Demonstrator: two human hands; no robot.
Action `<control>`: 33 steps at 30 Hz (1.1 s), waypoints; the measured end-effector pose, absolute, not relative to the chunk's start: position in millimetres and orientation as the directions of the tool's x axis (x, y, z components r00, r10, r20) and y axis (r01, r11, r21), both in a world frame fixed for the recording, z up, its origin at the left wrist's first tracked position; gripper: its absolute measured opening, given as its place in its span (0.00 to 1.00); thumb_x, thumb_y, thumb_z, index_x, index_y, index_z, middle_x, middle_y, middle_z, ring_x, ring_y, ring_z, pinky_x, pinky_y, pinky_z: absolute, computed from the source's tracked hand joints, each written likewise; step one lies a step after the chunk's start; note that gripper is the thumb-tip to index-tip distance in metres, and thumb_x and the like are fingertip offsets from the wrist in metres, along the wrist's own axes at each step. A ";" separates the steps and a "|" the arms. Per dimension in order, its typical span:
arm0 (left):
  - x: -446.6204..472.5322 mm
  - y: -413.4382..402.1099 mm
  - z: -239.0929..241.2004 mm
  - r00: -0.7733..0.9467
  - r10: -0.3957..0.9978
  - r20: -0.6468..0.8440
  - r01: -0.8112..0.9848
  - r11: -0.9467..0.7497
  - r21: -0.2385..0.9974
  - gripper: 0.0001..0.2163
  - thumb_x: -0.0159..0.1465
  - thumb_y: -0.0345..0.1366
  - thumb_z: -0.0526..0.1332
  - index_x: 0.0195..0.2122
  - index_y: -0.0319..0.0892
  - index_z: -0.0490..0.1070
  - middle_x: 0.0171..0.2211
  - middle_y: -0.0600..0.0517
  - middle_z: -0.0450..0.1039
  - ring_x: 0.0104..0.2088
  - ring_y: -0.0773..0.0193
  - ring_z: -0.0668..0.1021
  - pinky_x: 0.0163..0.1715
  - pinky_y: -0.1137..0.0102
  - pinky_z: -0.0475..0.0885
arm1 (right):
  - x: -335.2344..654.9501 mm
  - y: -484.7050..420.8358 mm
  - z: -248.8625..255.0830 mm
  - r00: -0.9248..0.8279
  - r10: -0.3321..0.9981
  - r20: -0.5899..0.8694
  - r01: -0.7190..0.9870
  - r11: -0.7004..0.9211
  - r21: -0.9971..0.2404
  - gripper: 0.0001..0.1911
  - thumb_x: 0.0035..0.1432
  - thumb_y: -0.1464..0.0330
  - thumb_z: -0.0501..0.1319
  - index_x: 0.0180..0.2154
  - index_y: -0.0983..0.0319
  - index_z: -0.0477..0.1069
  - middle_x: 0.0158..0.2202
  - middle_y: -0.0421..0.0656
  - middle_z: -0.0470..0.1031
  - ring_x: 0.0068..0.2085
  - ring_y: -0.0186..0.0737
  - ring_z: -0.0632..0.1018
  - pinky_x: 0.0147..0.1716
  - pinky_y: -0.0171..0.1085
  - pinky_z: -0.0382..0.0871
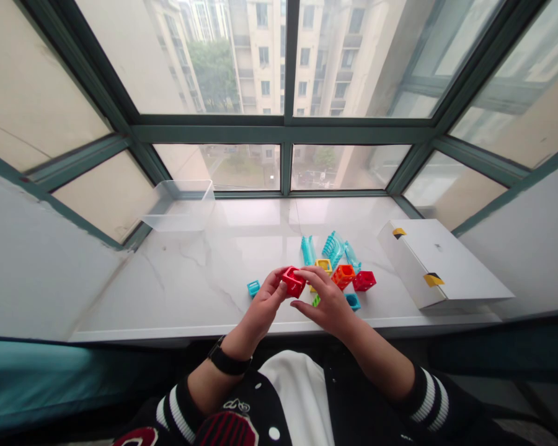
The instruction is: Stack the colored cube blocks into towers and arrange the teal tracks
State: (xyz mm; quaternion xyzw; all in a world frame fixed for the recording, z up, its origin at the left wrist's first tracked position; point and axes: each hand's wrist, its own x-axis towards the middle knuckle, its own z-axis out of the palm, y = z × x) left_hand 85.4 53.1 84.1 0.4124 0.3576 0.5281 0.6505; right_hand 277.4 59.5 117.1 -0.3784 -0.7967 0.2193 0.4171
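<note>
Both my hands hold a red hollow toy cube (292,282) just above the white marble sill (199,272). My left hand (260,310) grips it from the left with thumb and fingers. From the right, my right hand (325,300) pinches its top edge. Right behind my hands lie more plastic pieces: a yellow cube (324,266), an orange cube (343,276), another red cube (364,281), a small blue cube (353,301) and several turquoise ribbed track pieces (333,247). A green piece (315,301) peeks out under my right hand. One small blue cube (253,288) lies alone to the left.
A clear plastic tub (180,207) stands at the back left of the sill. A flat white box (439,263) with yellow-black tabs lies at the right. Window panes close the sill on three sides. The sill's front edge runs just before my wrists.
</note>
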 end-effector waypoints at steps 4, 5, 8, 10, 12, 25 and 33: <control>88.3 53.2 80.8 0.178 0.983 -0.035 -0.364 0.099 0.926 0.24 0.69 0.51 0.66 0.62 0.47 0.71 0.62 0.44 0.74 0.59 0.51 0.78 0.58 0.58 0.75 | 279.2 61.7 113.1 -0.343 0.802 0.489 0.430 0.597 -0.677 0.27 0.63 0.67 0.68 0.62 0.50 0.69 0.58 0.48 0.74 0.59 0.52 0.77 0.60 0.53 0.76; 88.7 53.3 80.1 0.184 0.982 -0.040 -0.363 0.106 0.926 0.24 0.69 0.50 0.67 0.63 0.48 0.70 0.62 0.44 0.74 0.59 0.50 0.78 0.58 0.57 0.75 | 281.0 62.5 113.0 -0.347 0.805 0.481 0.430 0.593 -0.681 0.26 0.63 0.67 0.68 0.62 0.51 0.69 0.57 0.48 0.74 0.59 0.52 0.78 0.59 0.53 0.77; 88.4 54.1 77.6 0.231 0.972 -0.044 -0.354 0.126 0.927 0.26 0.69 0.49 0.67 0.66 0.48 0.68 0.61 0.43 0.75 0.58 0.50 0.79 0.58 0.56 0.75 | 288.4 64.6 113.3 -0.387 0.804 0.451 0.429 0.590 -0.684 0.28 0.62 0.67 0.68 0.62 0.51 0.69 0.59 0.48 0.74 0.60 0.53 0.77 0.60 0.53 0.76; 87.7 55.1 75.4 0.254 0.966 -0.053 -0.333 0.139 0.933 0.27 0.68 0.48 0.69 0.66 0.49 0.68 0.59 0.43 0.76 0.58 0.49 0.79 0.57 0.56 0.76 | 293.0 65.1 112.7 -0.398 0.807 0.436 0.439 0.585 -0.682 0.29 0.64 0.67 0.66 0.65 0.52 0.68 0.61 0.48 0.73 0.62 0.53 0.76 0.61 0.53 0.75; 87.6 56.4 73.1 0.248 0.966 -0.071 -0.311 0.149 0.939 0.27 0.66 0.47 0.70 0.64 0.48 0.69 0.57 0.43 0.77 0.56 0.50 0.80 0.54 0.57 0.76 | 295.4 64.6 110.6 -0.378 0.816 0.437 0.452 0.575 -0.682 0.30 0.66 0.67 0.64 0.68 0.51 0.65 0.63 0.48 0.71 0.63 0.52 0.75 0.63 0.53 0.74; 95.5 54.1 77.6 0.295 0.955 -0.028 -0.283 0.116 0.952 0.24 0.63 0.48 0.73 0.54 0.45 0.67 0.45 0.47 0.81 0.48 0.55 0.83 0.53 0.59 0.76 | 289.1 62.5 98.5 -0.277 0.821 0.499 0.478 0.569 -0.669 0.38 0.64 0.67 0.67 0.72 0.50 0.59 0.63 0.50 0.73 0.64 0.56 0.75 0.63 0.57 0.73; 73.8 62.2 48.0 0.214 0.969 -0.125 -0.159 0.161 0.974 0.27 0.67 0.53 0.66 0.62 0.45 0.66 0.52 0.41 0.79 0.48 0.55 0.82 0.50 0.58 0.77 | 331.4 68.6 98.0 -0.055 0.899 0.435 0.493 0.403 -0.771 0.36 0.62 0.59 0.70 0.68 0.53 0.64 0.62 0.49 0.74 0.61 0.55 0.77 0.62 0.55 0.74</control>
